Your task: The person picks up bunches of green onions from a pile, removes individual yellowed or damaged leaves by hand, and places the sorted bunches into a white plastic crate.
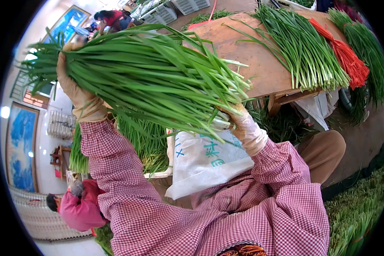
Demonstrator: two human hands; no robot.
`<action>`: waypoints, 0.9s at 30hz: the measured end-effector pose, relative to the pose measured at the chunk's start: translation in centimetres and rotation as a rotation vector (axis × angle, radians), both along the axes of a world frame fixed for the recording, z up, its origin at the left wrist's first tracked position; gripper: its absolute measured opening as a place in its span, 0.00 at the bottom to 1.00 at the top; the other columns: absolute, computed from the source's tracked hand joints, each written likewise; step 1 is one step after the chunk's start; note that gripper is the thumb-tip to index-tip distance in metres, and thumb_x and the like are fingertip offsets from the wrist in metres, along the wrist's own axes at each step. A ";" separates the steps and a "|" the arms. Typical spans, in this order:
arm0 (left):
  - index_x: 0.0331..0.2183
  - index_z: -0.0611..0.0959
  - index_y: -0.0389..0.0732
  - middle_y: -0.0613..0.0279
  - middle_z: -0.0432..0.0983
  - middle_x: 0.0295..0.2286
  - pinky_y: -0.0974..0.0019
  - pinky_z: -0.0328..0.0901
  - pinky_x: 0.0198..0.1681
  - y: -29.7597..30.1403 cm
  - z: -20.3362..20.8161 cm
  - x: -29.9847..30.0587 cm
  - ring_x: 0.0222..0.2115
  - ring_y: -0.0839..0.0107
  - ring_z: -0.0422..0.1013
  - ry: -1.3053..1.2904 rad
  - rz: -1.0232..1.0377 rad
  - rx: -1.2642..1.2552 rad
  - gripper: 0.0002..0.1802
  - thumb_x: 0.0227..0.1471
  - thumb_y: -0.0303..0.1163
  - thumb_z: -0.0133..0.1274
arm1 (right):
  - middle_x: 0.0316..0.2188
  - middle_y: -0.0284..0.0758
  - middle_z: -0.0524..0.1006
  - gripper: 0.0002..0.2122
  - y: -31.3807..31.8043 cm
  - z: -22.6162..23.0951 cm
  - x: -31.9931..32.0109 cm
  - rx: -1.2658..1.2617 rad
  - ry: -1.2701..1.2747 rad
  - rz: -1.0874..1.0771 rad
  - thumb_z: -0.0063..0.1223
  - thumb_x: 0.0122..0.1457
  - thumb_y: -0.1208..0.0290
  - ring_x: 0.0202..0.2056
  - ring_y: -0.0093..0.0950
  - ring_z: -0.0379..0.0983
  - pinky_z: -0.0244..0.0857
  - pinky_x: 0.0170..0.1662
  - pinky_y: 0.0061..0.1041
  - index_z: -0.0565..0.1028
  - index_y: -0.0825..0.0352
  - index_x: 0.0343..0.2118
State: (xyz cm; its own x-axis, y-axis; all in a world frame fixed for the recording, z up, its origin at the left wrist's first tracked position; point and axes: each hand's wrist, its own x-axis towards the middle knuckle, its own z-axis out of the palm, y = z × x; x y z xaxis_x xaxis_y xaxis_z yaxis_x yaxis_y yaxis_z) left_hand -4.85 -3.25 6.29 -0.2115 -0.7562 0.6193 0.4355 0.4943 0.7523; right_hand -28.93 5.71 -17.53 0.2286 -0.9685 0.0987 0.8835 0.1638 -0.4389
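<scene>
One wide fisheye camera, the left of a side-by-side pair, is riding on the person's head and looking down and forward over the checked sleeves (117, 166). It is keeping the scene upright, the left hand (74, 87) showing at left and the right hand (246, 126) nearer the middle. The greens (153, 77) are filling the near view; the table (230, 36) is lying beyond. Toward the left rim, the lens is bending the wall painting (22, 147).

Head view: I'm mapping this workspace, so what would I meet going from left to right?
Blue framed picture → left hand → right hand → green stalks on the table → red strips → darker green bundle.
</scene>
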 end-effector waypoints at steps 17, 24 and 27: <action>0.36 0.74 0.39 0.59 0.72 0.34 0.61 0.64 0.45 -1.9 -3.5 1.3 0.36 0.66 0.69 -0.030 0.046 0.041 0.16 0.55 0.39 0.36 | 0.40 0.34 0.72 0.19 1.7 2.3 -0.9 -0.008 0.192 -0.003 0.54 0.51 0.72 0.40 0.24 0.69 0.65 0.45 0.24 0.66 0.69 0.46; 0.34 0.75 0.39 0.57 0.72 0.33 0.61 0.65 0.44 -1.4 -3.7 1.9 0.36 0.65 0.69 -0.050 0.138 0.052 0.17 0.56 0.39 0.35 | 0.39 0.35 0.72 0.17 1.7 0.6 -2.3 -0.146 0.367 0.039 0.50 0.53 0.67 0.41 0.23 0.67 0.61 0.45 0.22 0.68 0.69 0.44; 0.33 0.74 0.38 0.56 0.72 0.34 0.60 0.62 0.46 -1.0 -4.2 1.9 0.38 0.64 0.68 -0.061 0.138 0.055 0.18 0.56 0.40 0.34 | 0.40 0.36 0.72 0.14 3.9 -1.0 -4.1 -0.275 0.539 0.108 0.51 0.50 0.72 0.43 0.30 0.67 0.61 0.46 0.27 0.71 0.67 0.41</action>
